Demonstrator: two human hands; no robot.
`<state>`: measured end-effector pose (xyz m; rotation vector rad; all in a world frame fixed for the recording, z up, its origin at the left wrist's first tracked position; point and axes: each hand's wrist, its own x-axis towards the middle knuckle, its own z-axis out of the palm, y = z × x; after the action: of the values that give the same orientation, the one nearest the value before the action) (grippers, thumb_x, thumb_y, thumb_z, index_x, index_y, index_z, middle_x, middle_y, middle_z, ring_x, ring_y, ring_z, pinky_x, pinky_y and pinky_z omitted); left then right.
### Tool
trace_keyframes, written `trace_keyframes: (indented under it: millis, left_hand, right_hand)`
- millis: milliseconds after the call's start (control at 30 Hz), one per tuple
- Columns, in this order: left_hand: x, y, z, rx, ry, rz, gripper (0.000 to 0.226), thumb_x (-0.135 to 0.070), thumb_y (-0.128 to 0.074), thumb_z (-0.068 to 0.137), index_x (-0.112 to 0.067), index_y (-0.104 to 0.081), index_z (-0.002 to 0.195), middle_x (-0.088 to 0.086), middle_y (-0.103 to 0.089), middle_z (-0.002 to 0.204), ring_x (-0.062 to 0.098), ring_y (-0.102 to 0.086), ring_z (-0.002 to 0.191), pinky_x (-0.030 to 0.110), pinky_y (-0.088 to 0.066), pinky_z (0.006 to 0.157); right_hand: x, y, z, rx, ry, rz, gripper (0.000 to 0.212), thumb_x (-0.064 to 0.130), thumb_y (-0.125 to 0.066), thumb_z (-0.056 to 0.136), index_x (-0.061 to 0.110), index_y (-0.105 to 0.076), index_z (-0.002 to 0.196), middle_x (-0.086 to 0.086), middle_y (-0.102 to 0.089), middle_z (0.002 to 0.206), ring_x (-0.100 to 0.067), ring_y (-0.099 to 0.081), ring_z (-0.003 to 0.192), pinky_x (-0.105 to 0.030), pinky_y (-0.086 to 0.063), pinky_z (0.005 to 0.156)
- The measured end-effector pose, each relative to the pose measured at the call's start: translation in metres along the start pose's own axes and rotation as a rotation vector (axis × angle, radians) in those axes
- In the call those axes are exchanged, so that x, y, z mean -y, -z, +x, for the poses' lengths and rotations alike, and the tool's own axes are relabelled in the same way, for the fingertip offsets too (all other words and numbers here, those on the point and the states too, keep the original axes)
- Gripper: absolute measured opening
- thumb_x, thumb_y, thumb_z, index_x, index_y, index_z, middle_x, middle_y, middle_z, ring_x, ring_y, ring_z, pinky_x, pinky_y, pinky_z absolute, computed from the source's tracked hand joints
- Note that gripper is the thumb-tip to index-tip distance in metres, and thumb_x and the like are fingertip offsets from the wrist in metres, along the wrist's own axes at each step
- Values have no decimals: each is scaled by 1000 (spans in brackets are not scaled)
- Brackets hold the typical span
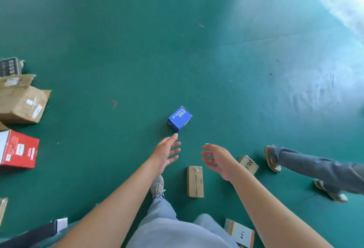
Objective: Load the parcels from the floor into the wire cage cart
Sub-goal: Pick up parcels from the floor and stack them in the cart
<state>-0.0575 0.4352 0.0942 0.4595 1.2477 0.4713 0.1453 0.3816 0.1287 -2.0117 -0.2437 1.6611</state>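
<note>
Blue box sits on the green floor, just beyond the fingertips of both hands, closer to the left one. Left hand is stretched out, fingers straight and spread, holding nothing; its longest finger points right at the near corner of the blue box, whether it touches I cannot tell. Right hand hangs level with the left, palm turned inward, fingers loose and apart, empty too. The two palms face each other with a gap between them.

Just under that gap, nearer the body, a taped brown parcel lies flat on the floor. Beside the right wrist, on its outer side, a small patterned box stands tilted. Below the right forearm, an orange-edged white box lies by the wearer's knee. A white shoe shows under the left wrist.

Far out to the left of the left arm: a red box, a crumpled cardboard box above it, and a dark box beyond that at the edge. Out to the right of the right hand, another person's legs in grey trousers and brown shoes cross the floor.
</note>
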Motion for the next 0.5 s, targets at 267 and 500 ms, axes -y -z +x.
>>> trace_keyframes:
  millis: [267,500]
  left_hand:
    - [-83,-22,64,-4,18,18,35,-49,-62,99,-23,-63,123,3,-69,124,20,-67,105,42,-55,100]
    - [-132,-59,139,-90,48,6,30,-49,-61,100,-24,-65,118,2,-70,122,20,-67,106,43,-54,102]
  right_hand:
    - [90,10,59,-12,-2,0,29,35,-60,101,17,-64,123,-7,-70,113,-21,-68,94,-38,-55,94]
    - [172,32,144,56,-31,-62,33,35,-59,101,16,-62,128,-5,-70,115,-21,-69,96,-36,-56,88]
